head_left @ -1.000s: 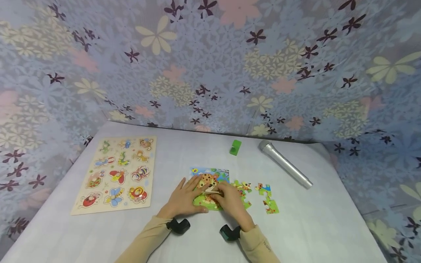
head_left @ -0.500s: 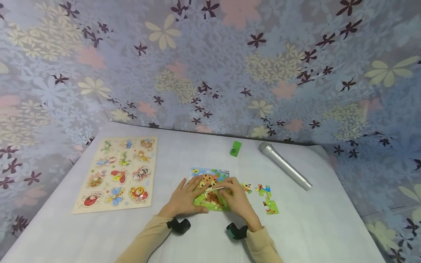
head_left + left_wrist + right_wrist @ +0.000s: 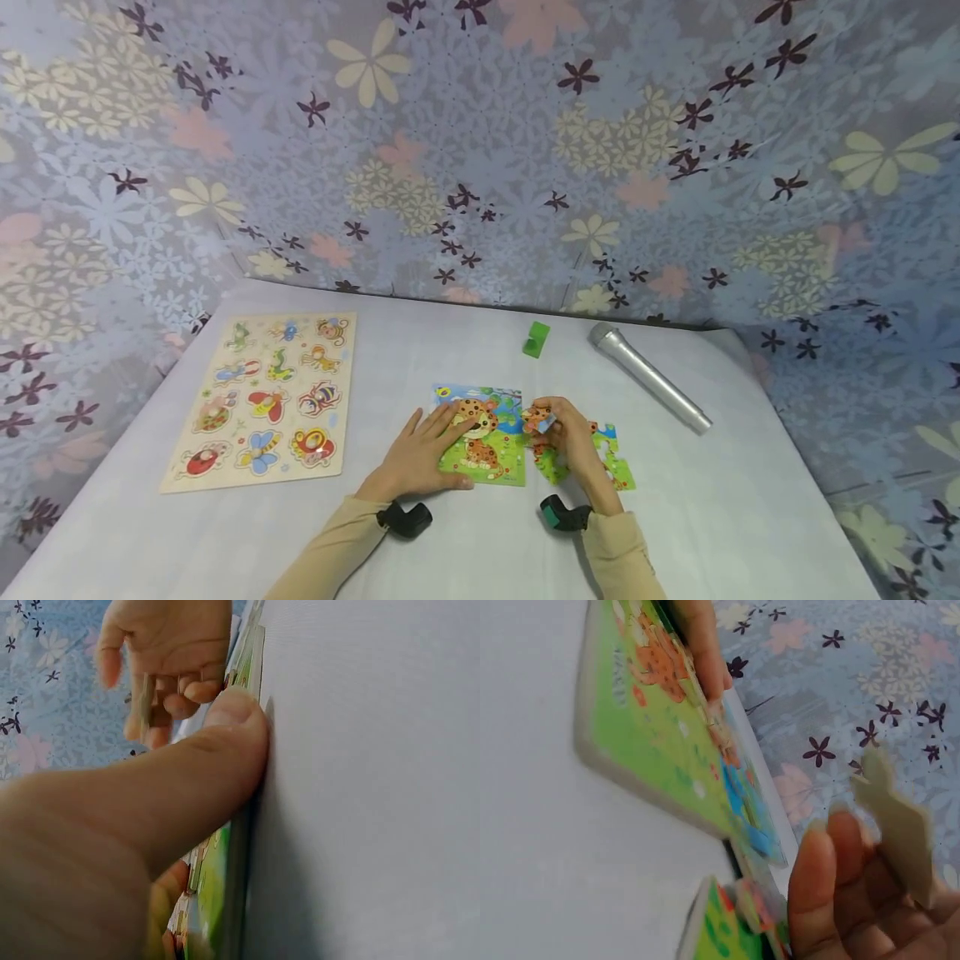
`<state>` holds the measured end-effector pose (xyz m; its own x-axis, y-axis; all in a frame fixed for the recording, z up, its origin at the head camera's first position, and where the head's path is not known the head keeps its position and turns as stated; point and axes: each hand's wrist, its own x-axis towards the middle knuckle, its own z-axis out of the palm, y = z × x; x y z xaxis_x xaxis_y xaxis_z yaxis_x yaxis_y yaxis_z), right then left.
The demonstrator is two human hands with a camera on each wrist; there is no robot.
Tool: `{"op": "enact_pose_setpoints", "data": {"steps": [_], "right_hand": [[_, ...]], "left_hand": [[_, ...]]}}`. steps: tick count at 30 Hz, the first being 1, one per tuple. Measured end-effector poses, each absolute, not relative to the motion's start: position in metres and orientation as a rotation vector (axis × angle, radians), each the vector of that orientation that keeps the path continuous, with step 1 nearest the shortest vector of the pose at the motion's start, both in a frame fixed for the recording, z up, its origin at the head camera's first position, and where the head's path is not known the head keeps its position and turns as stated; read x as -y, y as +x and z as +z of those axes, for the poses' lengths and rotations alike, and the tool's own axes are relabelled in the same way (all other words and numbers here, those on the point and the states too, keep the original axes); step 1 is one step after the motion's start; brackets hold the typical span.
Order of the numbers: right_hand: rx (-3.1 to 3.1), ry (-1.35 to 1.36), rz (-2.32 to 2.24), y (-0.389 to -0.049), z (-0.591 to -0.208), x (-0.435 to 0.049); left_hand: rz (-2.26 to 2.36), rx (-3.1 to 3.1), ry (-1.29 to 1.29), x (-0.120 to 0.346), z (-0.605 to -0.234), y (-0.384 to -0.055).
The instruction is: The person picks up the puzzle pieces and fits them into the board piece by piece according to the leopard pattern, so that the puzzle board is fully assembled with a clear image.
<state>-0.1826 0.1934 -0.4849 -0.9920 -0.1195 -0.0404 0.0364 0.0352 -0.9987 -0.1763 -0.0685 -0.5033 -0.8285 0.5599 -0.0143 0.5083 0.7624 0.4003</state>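
My left hand (image 3: 423,454) lies flat with spread fingers over the left part of a leopard picture puzzle board (image 3: 510,473). In the left wrist view, its thumb (image 3: 202,761) lies along the board's near edge. Just right of the board, my right hand (image 3: 576,442) pinches a spotted orange-and-blue jigsaw piece (image 3: 537,418). The right wrist view shows the plain back of this jigsaw piece (image 3: 904,829), held tilted and clear of the board. More loose jigsaw pieces (image 3: 551,467) lie below and beside the right hand, partly hidden by it.
Farther right are joined green-and-blue pieces (image 3: 618,458). A wooden insect peg puzzle (image 3: 262,392) lies at the left. Toward the back are a small green piece (image 3: 536,340) and a silver microphone (image 3: 651,377). A flowered curtain (image 3: 480,167) hangs behind the table.
My right hand has moved right, off the board, carrying the jigsaw piece it held over the leopard picture. That piece now shows its printed face. My left hand has stayed on the board.
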Motion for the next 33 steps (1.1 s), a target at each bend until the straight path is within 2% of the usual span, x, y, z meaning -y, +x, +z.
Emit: {"op": "enact_pose_setpoints", "data": {"steps": [8,18,25,33], "right_hand": [[-2.309,0.068,-1.919,-0.193,-0.483,-0.190],[-2.559,-0.173,-1.696,-0.221,-0.477,-0.171],[-2.706,-0.215,-1.444,-0.237,-0.476,-0.137],[-2.832,-0.230,-1.334,-0.242,-0.492,-0.124]], "left_hand": [[0.648,-2.807,0.885,0.070,-0.509,-0.175],[0.678,-2.826,0.831,0.068,-0.512,-0.173],[0.692,-2.842,0.813,0.067,-0.509,-0.173],[0.663,-2.862,0.798,0.070,-0.512,-0.177]]}}
